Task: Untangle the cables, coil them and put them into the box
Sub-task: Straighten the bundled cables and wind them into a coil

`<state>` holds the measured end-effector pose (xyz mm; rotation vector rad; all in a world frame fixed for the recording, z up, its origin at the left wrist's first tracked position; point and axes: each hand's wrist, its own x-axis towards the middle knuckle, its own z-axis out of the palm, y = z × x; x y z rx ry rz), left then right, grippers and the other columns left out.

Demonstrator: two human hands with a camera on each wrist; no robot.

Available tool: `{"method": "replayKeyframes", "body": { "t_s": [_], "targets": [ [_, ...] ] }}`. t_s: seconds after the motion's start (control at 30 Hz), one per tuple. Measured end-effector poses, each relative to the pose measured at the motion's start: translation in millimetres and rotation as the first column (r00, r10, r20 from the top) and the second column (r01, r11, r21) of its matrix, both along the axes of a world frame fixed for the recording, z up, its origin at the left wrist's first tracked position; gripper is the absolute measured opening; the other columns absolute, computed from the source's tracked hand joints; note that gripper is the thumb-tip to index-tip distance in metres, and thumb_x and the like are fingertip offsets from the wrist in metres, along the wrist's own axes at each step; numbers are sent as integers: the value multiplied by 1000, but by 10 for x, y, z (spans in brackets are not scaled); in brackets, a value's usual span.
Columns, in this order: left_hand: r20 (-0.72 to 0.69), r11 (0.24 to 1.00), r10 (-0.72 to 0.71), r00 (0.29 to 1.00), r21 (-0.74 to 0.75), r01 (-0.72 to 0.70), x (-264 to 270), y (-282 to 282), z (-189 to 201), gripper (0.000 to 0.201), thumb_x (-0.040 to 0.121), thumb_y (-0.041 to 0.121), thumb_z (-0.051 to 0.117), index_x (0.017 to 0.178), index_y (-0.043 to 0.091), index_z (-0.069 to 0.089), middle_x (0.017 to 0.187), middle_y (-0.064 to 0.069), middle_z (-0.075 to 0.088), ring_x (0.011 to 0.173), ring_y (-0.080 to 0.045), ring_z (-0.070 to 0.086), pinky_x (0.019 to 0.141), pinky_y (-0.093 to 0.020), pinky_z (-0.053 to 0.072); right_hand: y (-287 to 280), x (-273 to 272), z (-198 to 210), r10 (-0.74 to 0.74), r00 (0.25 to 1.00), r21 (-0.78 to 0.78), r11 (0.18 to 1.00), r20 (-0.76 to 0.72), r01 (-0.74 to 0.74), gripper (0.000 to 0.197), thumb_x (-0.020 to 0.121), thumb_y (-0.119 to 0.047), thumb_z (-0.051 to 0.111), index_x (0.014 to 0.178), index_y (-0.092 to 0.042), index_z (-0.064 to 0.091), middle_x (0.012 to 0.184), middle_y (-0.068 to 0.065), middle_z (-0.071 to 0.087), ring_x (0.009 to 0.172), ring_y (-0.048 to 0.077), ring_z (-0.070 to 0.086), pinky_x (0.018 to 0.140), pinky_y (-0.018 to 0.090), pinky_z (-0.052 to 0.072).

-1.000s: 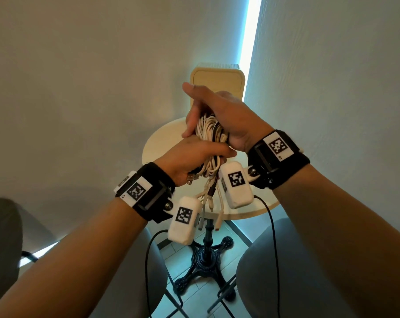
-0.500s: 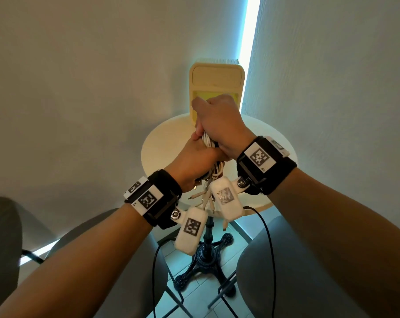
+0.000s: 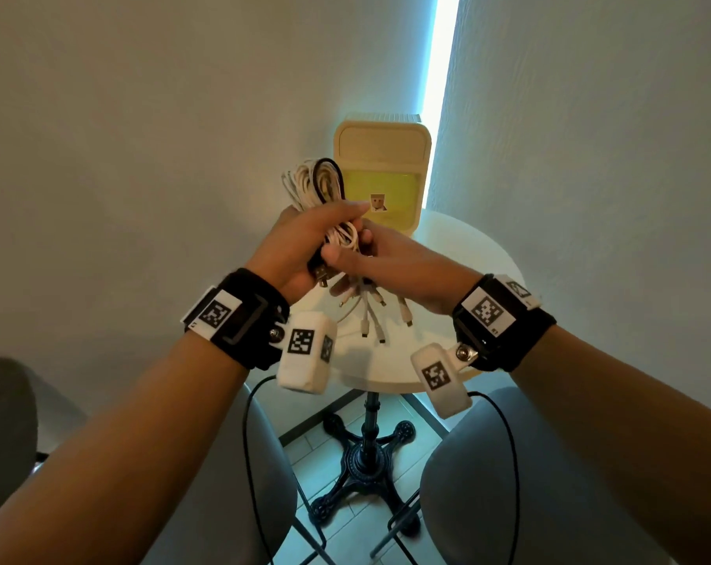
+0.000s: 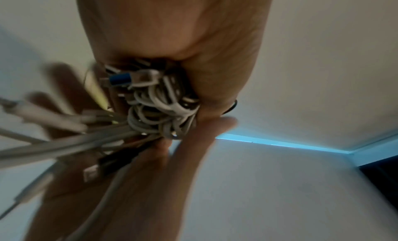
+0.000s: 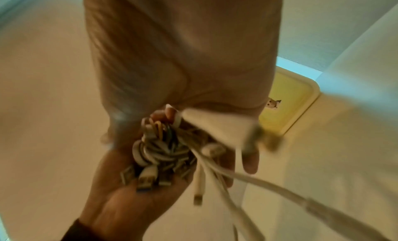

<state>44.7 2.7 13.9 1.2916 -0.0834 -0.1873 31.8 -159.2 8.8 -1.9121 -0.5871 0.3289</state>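
A bundle of white cables with one black cable (image 3: pixel 314 185) is held above the round white table (image 3: pixel 480 254). My left hand (image 3: pixel 305 238) grips the bundle around its middle, with the loops sticking up past the fingers. My right hand (image 3: pixel 378 258) holds the lower part of the bundle from the right, thumb on the coils. Loose ends with plugs (image 3: pixel 372 316) hang down below both hands. The cream box (image 3: pixel 382 173), open with a yellow-green inside, stands at the back of the table. In the left wrist view the coils (image 4: pixel 163 108) sit in the fist; the right wrist view shows plugs (image 5: pixel 148 175) in the palm.
The table stands on a black cast pedestal (image 3: pixel 364 454) in a corner between two pale walls. Grey chair seats (image 3: pixel 508 475) are below at right and left. A bright light strip (image 3: pixel 439 95) runs up the corner behind the box.
Both hands have drawn back toward me from the box and turned; the bundle's loops now stick up above the left hand, and the right hand has shifted from on top to the lower right side.
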Motion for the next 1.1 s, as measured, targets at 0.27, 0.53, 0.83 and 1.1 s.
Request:
{"method": "replayKeyframes", "body": {
  "t_s": [0.27, 0.53, 0.83, 1.1],
  "targets": [
    [0, 990, 64, 998, -126, -64, 51, 64, 5, 18, 91, 17, 82, 82, 9, 69, 77, -6, 66, 72, -19, 68, 78, -36, 59, -41, -32, -165, 27, 969, 94, 996, -244, -4, 24, 102, -7, 64, 123, 3, 62, 73, 11, 61, 59, 26, 61, 65, 45, 63],
    [91, 970, 161, 983, 171, -175, 76, 133, 60, 21, 87, 16, 86, 95, 3, 72, 73, -10, 65, 66, -25, 69, 71, -41, 57, -66, -5, -40, 63, 997, -367, 927, -55, -78, 30, 105, -30, 63, 106, 0, 59, 68, 5, 56, 51, 18, 49, 51, 34, 53],
    [166, 801, 82, 983, 575, -164, 77, 133, 30, 20, 85, 11, 84, 81, 5, 65, 60, -9, 58, 48, -21, 54, 47, -27, 41, 2, 85, 192, 313, 916, -820, 571, 252, 30, 18, 104, -28, 63, 112, -12, 67, 84, -1, 67, 77, 18, 61, 62, 26, 43],
    [70, 830, -26, 997, 557, -18, 20, 187, 43, 26, 92, 31, 82, 91, 6, 73, 73, -10, 73, 62, -21, 68, 61, -32, 53, -1, 126, 369, 391, 827, -820, 556, 404, 138, 22, 93, -34, 77, 85, -18, 65, 78, -6, 57, 79, 18, 55, 62, 28, 34]
  ]
}}
